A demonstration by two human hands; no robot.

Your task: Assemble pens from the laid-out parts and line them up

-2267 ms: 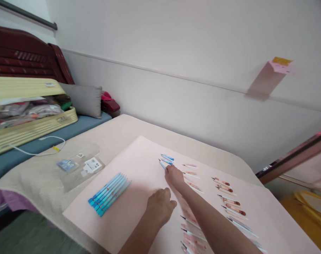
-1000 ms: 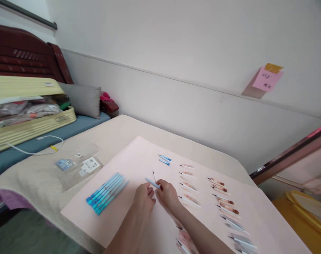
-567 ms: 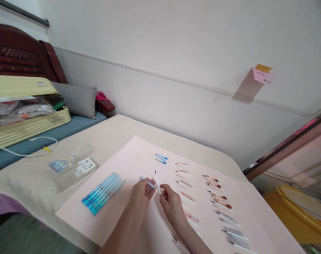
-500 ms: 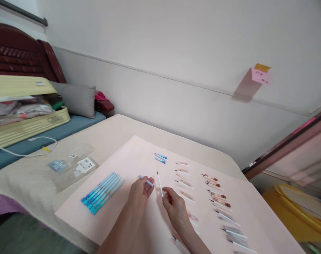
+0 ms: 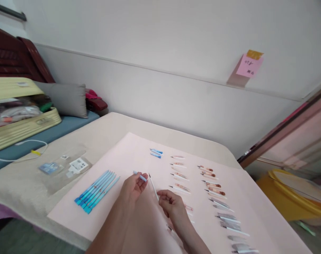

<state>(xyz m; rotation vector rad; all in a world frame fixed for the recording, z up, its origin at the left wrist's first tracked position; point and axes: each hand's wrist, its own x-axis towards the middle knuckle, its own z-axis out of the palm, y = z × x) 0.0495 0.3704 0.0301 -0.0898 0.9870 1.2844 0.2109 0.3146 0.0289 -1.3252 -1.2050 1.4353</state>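
Note:
A short light-blue pen part (image 5: 140, 176) is pinched in the fingers of my left hand (image 5: 131, 188), over the pale pink sheet (image 5: 139, 144). My right hand (image 5: 173, 206) holds a thin white pen refill (image 5: 153, 187) near its lower end, its black tip pointing up beside the blue part. The two pieces look apart. To the left lie several blue pens (image 5: 97, 192) side by side. Beyond my hands are a few blue pen pieces (image 5: 156, 153). On the right, refills with pinkish pieces (image 5: 179, 175) and with brown and grey pieces (image 5: 214, 185) form two columns; my right arm hides some.
Clear plastic packaging (image 5: 78, 165) with labels lies left of the sheet on the beige cover. Further left are an open yellow case (image 5: 25, 123), a white cable (image 5: 17, 160) and a grey pillow (image 5: 67, 100). A yellow tub (image 5: 290, 197) stands at right. A pink note (image 5: 249, 66) hangs on the wall.
The camera view has shifted slightly to the right. The refill tip and the blue part are closer together now. Both hands keep their hold.

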